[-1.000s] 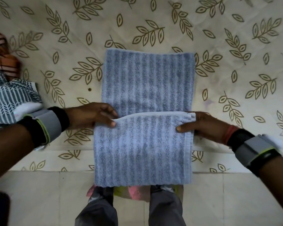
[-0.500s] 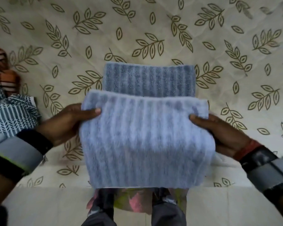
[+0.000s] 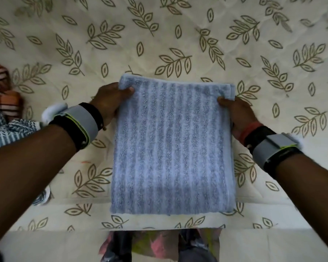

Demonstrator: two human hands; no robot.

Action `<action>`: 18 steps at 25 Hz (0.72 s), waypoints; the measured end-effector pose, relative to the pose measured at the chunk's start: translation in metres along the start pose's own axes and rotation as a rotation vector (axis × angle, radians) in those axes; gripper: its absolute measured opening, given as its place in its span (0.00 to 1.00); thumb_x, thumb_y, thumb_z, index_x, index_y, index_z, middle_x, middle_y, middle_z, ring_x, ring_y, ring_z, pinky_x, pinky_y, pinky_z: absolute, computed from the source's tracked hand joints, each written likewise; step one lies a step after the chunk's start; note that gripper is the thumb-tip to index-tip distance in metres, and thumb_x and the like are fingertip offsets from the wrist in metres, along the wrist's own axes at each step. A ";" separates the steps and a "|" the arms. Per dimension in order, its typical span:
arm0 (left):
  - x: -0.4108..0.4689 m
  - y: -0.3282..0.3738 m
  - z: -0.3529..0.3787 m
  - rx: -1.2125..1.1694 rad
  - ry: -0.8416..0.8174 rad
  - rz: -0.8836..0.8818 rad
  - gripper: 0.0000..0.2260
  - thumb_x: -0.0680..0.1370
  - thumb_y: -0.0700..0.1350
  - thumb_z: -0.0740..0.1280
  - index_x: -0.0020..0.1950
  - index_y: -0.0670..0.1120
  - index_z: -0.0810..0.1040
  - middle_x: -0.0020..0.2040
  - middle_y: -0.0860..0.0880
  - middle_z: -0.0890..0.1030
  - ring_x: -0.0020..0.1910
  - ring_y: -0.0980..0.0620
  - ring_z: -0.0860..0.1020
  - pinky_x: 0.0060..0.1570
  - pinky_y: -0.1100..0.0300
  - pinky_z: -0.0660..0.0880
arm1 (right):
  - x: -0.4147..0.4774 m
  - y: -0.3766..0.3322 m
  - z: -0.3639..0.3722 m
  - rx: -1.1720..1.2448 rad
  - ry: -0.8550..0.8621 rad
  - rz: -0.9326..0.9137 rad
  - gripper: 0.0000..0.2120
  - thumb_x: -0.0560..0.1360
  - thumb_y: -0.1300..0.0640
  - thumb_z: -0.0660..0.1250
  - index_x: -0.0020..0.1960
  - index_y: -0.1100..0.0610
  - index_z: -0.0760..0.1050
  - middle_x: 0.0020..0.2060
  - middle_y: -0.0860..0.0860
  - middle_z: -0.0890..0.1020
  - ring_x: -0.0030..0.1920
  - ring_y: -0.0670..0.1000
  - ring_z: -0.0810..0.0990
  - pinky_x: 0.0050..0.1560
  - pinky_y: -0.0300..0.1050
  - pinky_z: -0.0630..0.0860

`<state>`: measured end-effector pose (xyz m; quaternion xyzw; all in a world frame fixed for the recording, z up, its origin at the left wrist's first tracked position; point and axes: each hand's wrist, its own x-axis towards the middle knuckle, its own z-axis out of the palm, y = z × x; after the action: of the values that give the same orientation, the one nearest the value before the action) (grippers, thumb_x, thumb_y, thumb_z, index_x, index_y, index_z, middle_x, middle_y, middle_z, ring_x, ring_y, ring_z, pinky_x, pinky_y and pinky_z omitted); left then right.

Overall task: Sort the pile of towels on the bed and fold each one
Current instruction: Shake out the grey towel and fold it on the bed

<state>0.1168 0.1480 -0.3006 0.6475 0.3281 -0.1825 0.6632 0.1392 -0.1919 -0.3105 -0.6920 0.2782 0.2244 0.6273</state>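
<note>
A blue ribbed towel [image 3: 172, 148] lies folded in half on the bed, its folded-over layer reaching the far edge. My left hand [image 3: 110, 101] pinches the towel's far left corner, thumb on top. My right hand [image 3: 235, 112] holds the far right corner the same way, thumb on the cloth. Both hands sit at the towel's far edge, wrists wearing grey bands.
The bed has a cream sheet with olive leaf print [image 3: 178, 44]. A pile of other towels lies at the left edge: a brown striped one [image 3: 0, 91] and a teal leaf-patterned one [image 3: 6, 131]. The bed's near edge [image 3: 159, 226] meets a pale floor, where my feet show.
My hands lifted the towel's near layer and carried it away from me, laying it over the far half. The towel is now folded shorter with edges aligned at the far side.
</note>
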 end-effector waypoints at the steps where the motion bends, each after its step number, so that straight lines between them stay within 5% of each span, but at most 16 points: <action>1: 0.000 0.001 0.000 -0.005 -0.005 0.009 0.15 0.78 0.43 0.70 0.63 0.41 0.79 0.60 0.41 0.82 0.57 0.42 0.81 0.57 0.49 0.79 | -0.001 -0.001 -0.001 0.007 0.011 -0.018 0.17 0.70 0.49 0.74 0.57 0.54 0.84 0.51 0.55 0.87 0.52 0.60 0.86 0.60 0.61 0.80; 5: 0.001 -0.002 0.003 0.055 0.076 0.077 0.08 0.78 0.45 0.71 0.56 0.44 0.81 0.55 0.42 0.83 0.51 0.44 0.81 0.56 0.48 0.79 | 0.000 0.001 0.001 -0.037 0.107 -0.113 0.08 0.73 0.52 0.75 0.50 0.54 0.85 0.49 0.55 0.87 0.50 0.57 0.85 0.56 0.56 0.82; 8: -0.008 -0.016 0.010 0.410 0.266 0.261 0.12 0.78 0.48 0.68 0.59 0.46 0.75 0.56 0.44 0.79 0.53 0.46 0.78 0.55 0.52 0.76 | -0.008 0.003 0.015 -0.150 0.335 -0.206 0.09 0.74 0.53 0.75 0.51 0.53 0.79 0.43 0.48 0.82 0.46 0.50 0.80 0.52 0.48 0.78; 10: -0.026 -0.030 0.017 0.754 0.333 0.554 0.22 0.79 0.46 0.63 0.71 0.39 0.69 0.67 0.37 0.74 0.66 0.40 0.73 0.67 0.49 0.68 | -0.027 0.005 0.026 -0.174 0.490 -0.353 0.12 0.74 0.54 0.72 0.56 0.54 0.75 0.47 0.46 0.80 0.51 0.51 0.80 0.58 0.48 0.78; 12: -0.049 -0.049 0.030 0.991 0.286 0.910 0.24 0.80 0.42 0.59 0.74 0.34 0.66 0.73 0.33 0.68 0.72 0.35 0.67 0.72 0.44 0.63 | -0.048 0.019 0.040 -0.358 0.542 -0.681 0.16 0.76 0.58 0.68 0.62 0.61 0.75 0.58 0.55 0.79 0.61 0.56 0.78 0.67 0.52 0.73; 15: -0.077 -0.082 0.065 1.114 0.020 1.053 0.22 0.81 0.41 0.57 0.75 0.36 0.66 0.76 0.37 0.64 0.76 0.38 0.62 0.73 0.41 0.60 | -0.074 0.055 0.073 -0.761 0.281 -0.941 0.22 0.81 0.60 0.61 0.73 0.63 0.70 0.74 0.61 0.70 0.76 0.61 0.67 0.78 0.56 0.60; 18: -0.074 -0.106 0.077 1.303 0.018 1.014 0.22 0.84 0.45 0.54 0.78 0.40 0.63 0.78 0.42 0.62 0.79 0.43 0.58 0.75 0.43 0.58 | -0.073 0.085 0.084 -1.117 0.084 -0.923 0.25 0.83 0.56 0.55 0.79 0.58 0.63 0.80 0.57 0.61 0.81 0.58 0.57 0.78 0.62 0.55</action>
<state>0.0085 0.0490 -0.3336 0.9732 -0.1701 -0.0095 0.1542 0.0320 -0.1058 -0.3350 -0.9640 -0.1747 0.0186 0.1996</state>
